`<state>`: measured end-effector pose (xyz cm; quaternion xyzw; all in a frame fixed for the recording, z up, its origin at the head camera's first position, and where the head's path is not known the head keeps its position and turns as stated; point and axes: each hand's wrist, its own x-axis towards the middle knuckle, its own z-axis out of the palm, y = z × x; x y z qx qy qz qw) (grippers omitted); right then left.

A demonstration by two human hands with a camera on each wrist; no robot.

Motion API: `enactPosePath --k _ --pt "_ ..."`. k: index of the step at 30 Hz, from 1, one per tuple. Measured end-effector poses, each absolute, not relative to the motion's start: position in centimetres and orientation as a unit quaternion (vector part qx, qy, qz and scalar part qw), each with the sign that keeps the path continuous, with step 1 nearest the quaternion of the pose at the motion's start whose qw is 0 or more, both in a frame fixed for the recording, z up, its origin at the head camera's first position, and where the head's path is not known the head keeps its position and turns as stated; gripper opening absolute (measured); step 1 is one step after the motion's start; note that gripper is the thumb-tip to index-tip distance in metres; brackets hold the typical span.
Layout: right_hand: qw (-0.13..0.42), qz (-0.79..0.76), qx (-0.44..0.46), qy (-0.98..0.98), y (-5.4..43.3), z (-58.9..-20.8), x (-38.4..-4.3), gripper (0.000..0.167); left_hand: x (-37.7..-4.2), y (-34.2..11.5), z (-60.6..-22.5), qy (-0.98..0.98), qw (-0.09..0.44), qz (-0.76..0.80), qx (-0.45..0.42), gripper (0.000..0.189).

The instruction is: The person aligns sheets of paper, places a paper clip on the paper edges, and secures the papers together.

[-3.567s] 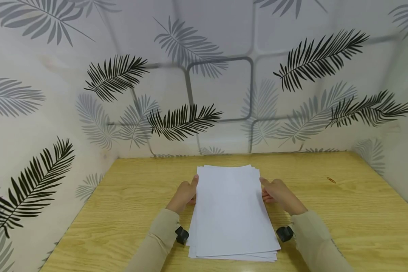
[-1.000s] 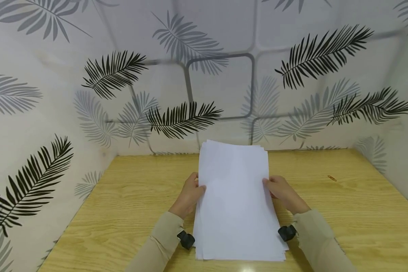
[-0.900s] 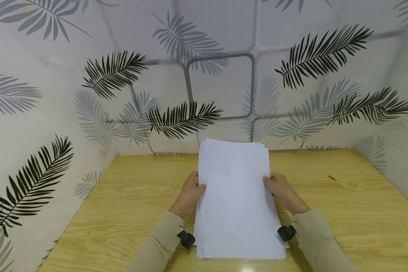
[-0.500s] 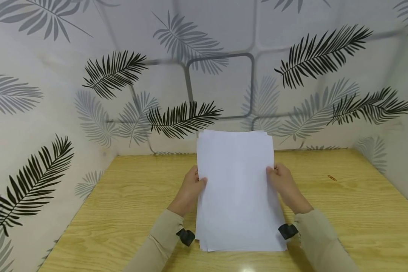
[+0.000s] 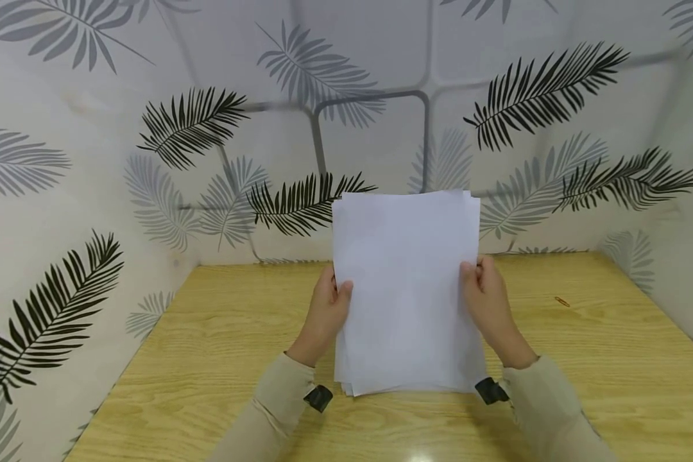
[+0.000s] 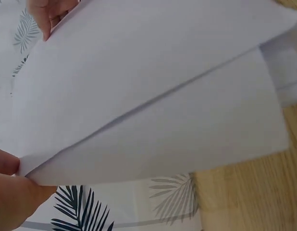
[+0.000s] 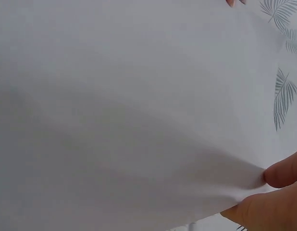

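Head view shows your stack of white paper [image 5: 407, 289] in the middle, standing tilted up in front of you. Its sheets do not line up: their edges and corners poke out past each other at the top and bottom. I cannot tell if the bottom edge touches the table. Your left hand [image 5: 326, 311] is at nine o'clock on the stack, and it pinches that side with the thumb in front. Your right hand [image 5: 491, 308] is at three o'clock and pinches the other side the same way. Most of your other fingers are hidden behind the paper, so I cannot tell how they lie. Left wrist view shows a thumb and finger squeezing the paper at eight o'clock. Right wrist view shows a pinch at four o'clock, and the paper bends into a fold there.

Your tan sleeves [image 5: 268, 404] come in from eight and four o'clock, with a small black box [image 5: 318, 398] at each wrist. Past your right hand, at three o'clock, a little orange paper clip [image 5: 562, 301] lies on the yellow wood table [image 5: 225, 333]. At twelve o'clock is a pale wall [image 5: 375, 147] with black and gray leaves on it.
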<state>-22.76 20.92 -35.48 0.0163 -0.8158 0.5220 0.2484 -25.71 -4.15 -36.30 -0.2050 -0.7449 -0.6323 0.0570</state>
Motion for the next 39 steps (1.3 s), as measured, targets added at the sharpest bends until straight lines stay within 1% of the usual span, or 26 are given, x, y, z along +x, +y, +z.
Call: enactPosePath --k 5,10,14,19,23,28,35,39 --pt "0.324 0.517 0.051 -0.790 20.4 -35.1 -22.3 0.019 -25.7 -3.8 -36.0 -0.720 0.140 -0.629 -0.258 0.025" --pt "0.367 0.536 0.080 -0.756 19.9 -35.4 -22.3 0.020 -25.9 -3.2 -36.5 -0.692 0.205 -0.634 -0.277 0.021" --pt "0.384 0.541 0.098 -0.742 19.7 -36.2 -22.5 0.018 -25.7 -2.8 -37.0 -0.681 0.229 -0.637 -0.278 0.023" --pt "0.390 0.538 0.095 -0.741 19.5 -36.2 -22.4 0.016 -25.7 -2.4 -37.4 -0.684 0.250 -0.631 -0.268 0.023" --pt "0.391 0.539 0.093 -0.740 18.8 -34.8 -21.3 0.015 -25.8 -2.3 -37.4 -0.693 0.255 -0.622 -0.262 0.022" --pt "0.381 0.545 0.094 -0.741 18.5 -34.1 -20.6 0.018 -25.9 -2.2 -37.6 -0.703 0.239 -0.620 -0.253 0.022" --pt "0.362 0.579 0.107 -0.723 19.9 -36.6 -22.7 0.023 -25.9 -2.1 -37.8 -0.705 0.221 -0.626 -0.250 0.022" --pt "0.351 0.600 0.119 -0.709 20.1 -37.0 -23.0 0.025 -25.4 -2.0 -37.3 -0.707 0.200 -0.633 -0.244 0.024"
